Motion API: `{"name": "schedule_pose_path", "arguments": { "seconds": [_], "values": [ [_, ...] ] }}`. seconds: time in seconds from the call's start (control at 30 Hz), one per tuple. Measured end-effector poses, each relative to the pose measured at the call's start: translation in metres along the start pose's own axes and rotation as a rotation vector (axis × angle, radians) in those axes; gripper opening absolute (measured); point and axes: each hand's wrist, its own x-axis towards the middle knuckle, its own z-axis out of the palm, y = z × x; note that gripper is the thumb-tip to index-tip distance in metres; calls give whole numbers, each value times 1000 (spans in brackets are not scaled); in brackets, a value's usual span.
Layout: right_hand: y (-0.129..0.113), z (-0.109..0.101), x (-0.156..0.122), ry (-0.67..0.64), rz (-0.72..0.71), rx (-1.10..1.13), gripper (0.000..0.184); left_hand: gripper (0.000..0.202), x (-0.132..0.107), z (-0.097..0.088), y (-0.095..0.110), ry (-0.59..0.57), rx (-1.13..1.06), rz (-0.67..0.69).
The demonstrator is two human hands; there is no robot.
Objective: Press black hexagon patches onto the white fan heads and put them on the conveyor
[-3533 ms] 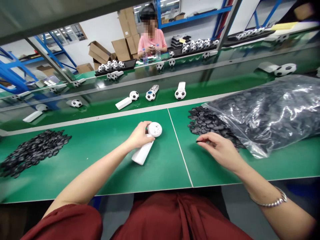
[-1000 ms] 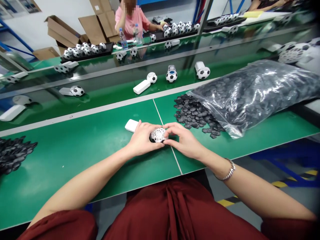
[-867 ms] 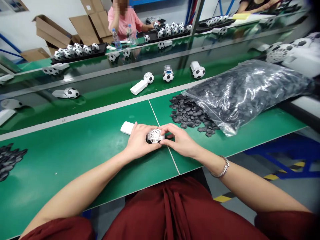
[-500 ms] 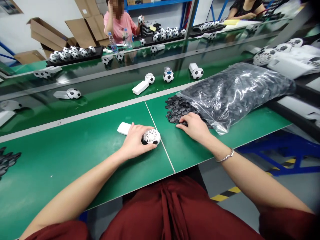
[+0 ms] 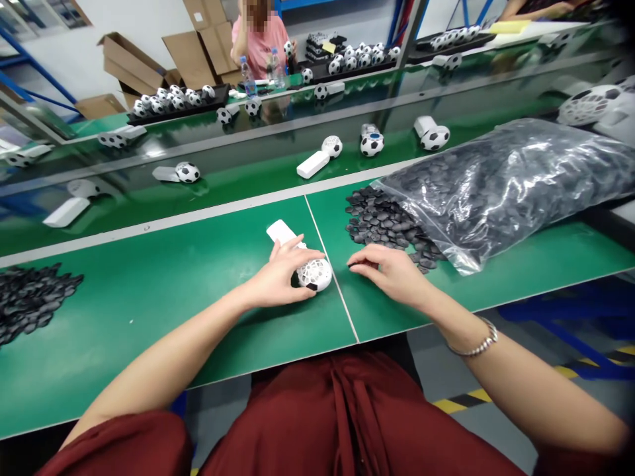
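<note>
My left hand is wrapped round a football-shaped case, a white openwork ball with a few black patches, resting on the green table. A white flat handle sticks out from the ball beyond my fingers. Just right of the ball, my right hand pinches a small black patch between thumb and forefinger. Behind that hand lies a loose pile of black patches, spilling from a clear plastic bag full of them.
Another heap of black patches lies at the left. Beyond a pale rail, a green conveyor belt carries several football pieces with white handles. Across it, a person in pink sits by trays of balls and water bottles.
My right hand has come away from the pile toward the ball, a black patch in its fingers. My left hand has turned the ball slightly. The whole view has shifted.
</note>
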Motion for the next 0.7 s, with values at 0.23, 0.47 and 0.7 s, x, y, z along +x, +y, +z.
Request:
{"name": "schedule_pose_path", "arguments": {
  "seconds": [0.23,0.47,0.7],
  "values": [
    [-27,7,0,-117,-90,132,9,64,1,-4,-3,-8,-22,33],
    [-28,9,3,-94,-59,226,9,64,-3,-5,-2,-6,-62,46],
    [-23,21,6,-111,107,422,14,49,6,13,11,108,-162,-27]
  ]
}}
